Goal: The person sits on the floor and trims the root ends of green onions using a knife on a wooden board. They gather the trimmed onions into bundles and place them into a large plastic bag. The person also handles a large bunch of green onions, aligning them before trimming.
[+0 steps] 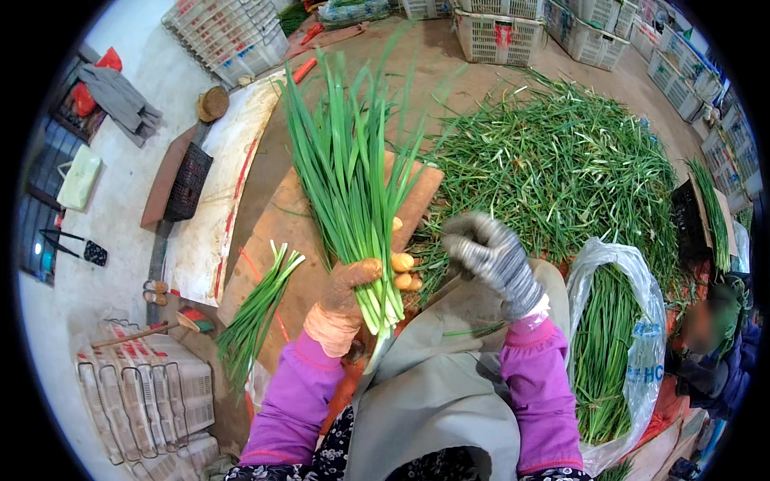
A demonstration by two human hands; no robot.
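Note:
My left hand (361,285), in an orange-brown rubber glove, grips a bunch of garlic chives or similar long green-leaved stalks (352,180) near the white stem ends; the leaves fan away from me over a brown board (289,222). To the right, clear of the bunch, my right hand (490,258) wears a grey striped knit glove and is blurred, its fingers curled; whether it holds anything cannot be told. A smaller bunch (258,315) lies at the board's left edge. A clear plastic bag (646,349) beside my right arm holds more green stalks (607,355).
A large heap of loose green leaves (559,168) covers the floor at right. Stacked white crates (499,36) stand behind, others (150,385) at lower left. A white board (210,198) and black crate (187,180) lie left. Another person (722,373) is at the right edge.

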